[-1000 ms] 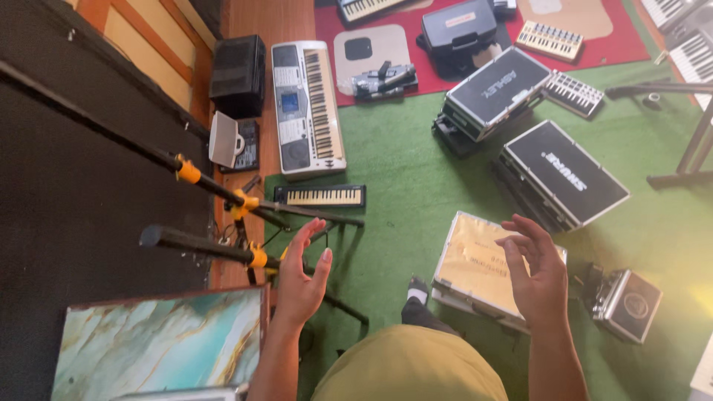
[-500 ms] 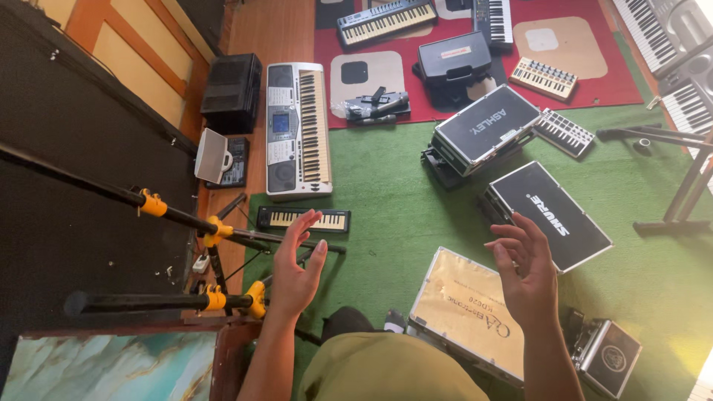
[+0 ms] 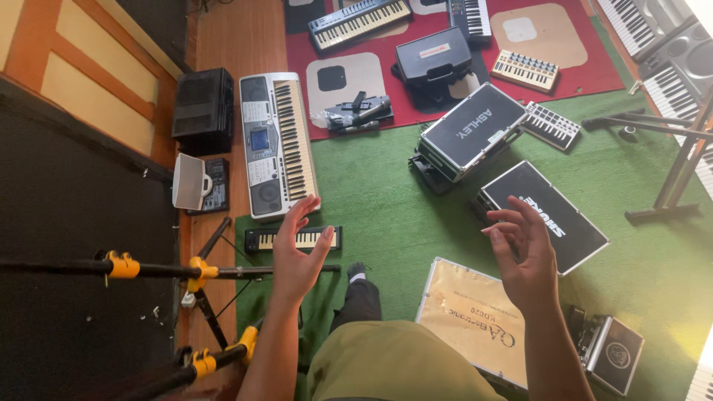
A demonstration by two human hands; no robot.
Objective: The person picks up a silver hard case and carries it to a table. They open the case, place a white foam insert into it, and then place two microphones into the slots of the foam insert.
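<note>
A black speaker [image 3: 202, 110] by the wall, a red rug [image 3: 475, 52] with keyboards — and a black-and-yellow stand [image 3: 186, 271] at left.

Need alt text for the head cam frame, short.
Seen from above, a person's left hand and right hand are raised open and empty over a green carpet. Around them lie a silver keyboard, a small black keyboard, black equipment cases and a black-and-yellow stand.

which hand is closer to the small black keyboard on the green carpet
Left. The left hand hangs open right over the small keyboard; the right hand is off over the black case and holds nothing.
</note>
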